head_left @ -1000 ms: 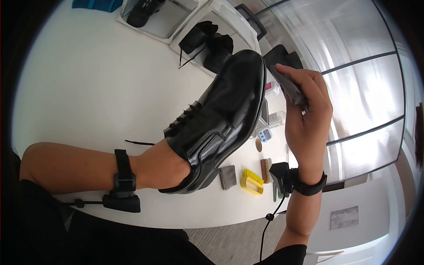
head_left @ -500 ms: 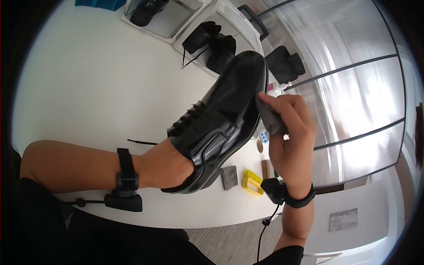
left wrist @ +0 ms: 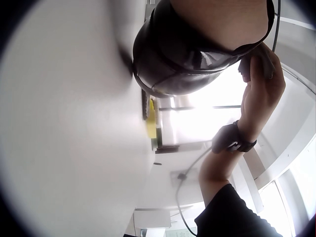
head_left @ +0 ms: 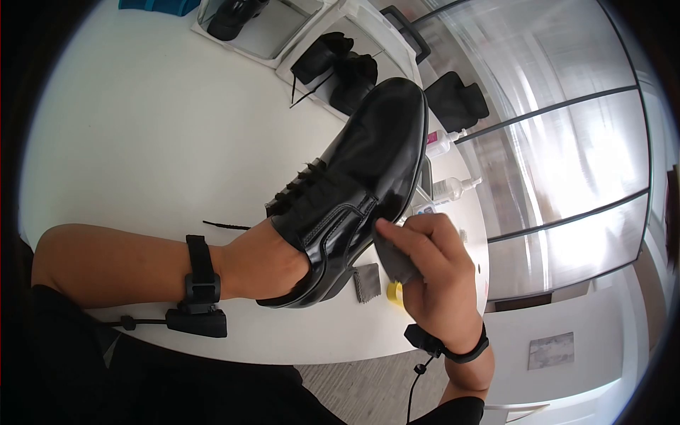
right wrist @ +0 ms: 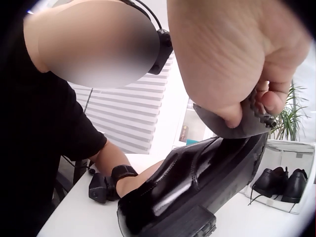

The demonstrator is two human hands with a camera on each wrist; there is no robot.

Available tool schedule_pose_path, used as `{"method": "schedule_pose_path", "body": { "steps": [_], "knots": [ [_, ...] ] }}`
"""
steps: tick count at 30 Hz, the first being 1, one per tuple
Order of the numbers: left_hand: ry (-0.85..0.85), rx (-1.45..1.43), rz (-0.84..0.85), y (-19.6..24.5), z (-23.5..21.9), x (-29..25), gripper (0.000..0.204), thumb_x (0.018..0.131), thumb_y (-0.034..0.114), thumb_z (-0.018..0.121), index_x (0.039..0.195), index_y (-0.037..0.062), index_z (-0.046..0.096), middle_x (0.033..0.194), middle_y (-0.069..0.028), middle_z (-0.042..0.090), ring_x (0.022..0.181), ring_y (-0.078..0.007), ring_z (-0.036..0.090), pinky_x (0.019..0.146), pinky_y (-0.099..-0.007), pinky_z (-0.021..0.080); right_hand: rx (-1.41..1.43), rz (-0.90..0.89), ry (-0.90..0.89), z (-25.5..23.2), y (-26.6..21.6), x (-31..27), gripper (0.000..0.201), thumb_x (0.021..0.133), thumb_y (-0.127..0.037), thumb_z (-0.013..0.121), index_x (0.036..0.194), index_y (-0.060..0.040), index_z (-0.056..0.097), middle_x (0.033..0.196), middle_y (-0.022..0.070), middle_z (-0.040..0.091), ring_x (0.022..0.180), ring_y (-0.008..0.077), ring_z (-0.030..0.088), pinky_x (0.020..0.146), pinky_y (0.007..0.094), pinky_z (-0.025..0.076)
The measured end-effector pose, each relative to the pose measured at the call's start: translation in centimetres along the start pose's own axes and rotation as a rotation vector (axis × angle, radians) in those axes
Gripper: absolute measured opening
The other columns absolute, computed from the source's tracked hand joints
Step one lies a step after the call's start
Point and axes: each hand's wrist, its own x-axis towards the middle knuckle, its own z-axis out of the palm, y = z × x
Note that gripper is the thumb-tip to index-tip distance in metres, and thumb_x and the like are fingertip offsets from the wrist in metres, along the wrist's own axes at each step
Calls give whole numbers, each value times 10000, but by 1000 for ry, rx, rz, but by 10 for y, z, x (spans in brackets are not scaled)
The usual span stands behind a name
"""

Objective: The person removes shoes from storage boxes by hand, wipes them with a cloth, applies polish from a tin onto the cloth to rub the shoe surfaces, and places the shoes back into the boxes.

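Head view — black shoe (head_left: 361, 163), slanted, toe upper right

From where I stand, I can't read any words, brands or numbers. The white pump bottle (head_left: 439, 145) on the counter (head_left: 142, 127) carries a pink label (head_left: 432, 139), but its print is too small and blurred to make out. The clear pump bottle (head_left: 448, 190) beside it shows nothing I can read either.
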Motion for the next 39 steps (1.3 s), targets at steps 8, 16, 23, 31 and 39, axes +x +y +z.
{"method": "schedule_pose_path", "body": {
  "steps": [8,16,23,31,39],
  "knots": [
    [-164,-31,-35,1,-1,0,483,939,113,605,1385,-56,531,1396,-219,549,1313,-366,508,1153,-499,382,17,14,208,-17,3,11,685,574,193,480,1167,-34,736,984,136,586,843,280,638,755,311,535],
    [-209,-180,-105,-5,7,-2,515,941,84,597,1417,-69,476,1419,-241,516,1307,-388,503,1149,-501,381,-32,5,297,3,22,27,653,611,225,492,1170,-23,723,989,129,578,855,284,633,757,330,539],
    [-51,-124,-76,-8,9,-3,517,935,91,611,1401,-86,474,1399,-255,516,1285,-399,512,1135,-509,389,-75,24,151,16,8,7,645,619,168,564,1214,-38,706,1019,113,583,879,297,625,719,377,534],
    [-87,-121,-82,-10,12,-5,525,930,134,661,1388,-64,497,1360,-258,527,1230,-418,528,1100,-511,407,-130,14,82,21,3,-9,636,619,142,601,1213,-56,709,1023,86,584,863,265,616,685,369,529],
    [-58,-159,-80,-8,7,-3,523,929,113,652,1395,-64,493,1402,-258,505,1274,-415,501,1111,-519,397,-20,-20,17,13,-5,-16,667,591,133,607,1221,-58,714,998,96,577,847,266,612,696,361,512]
  ]
}}
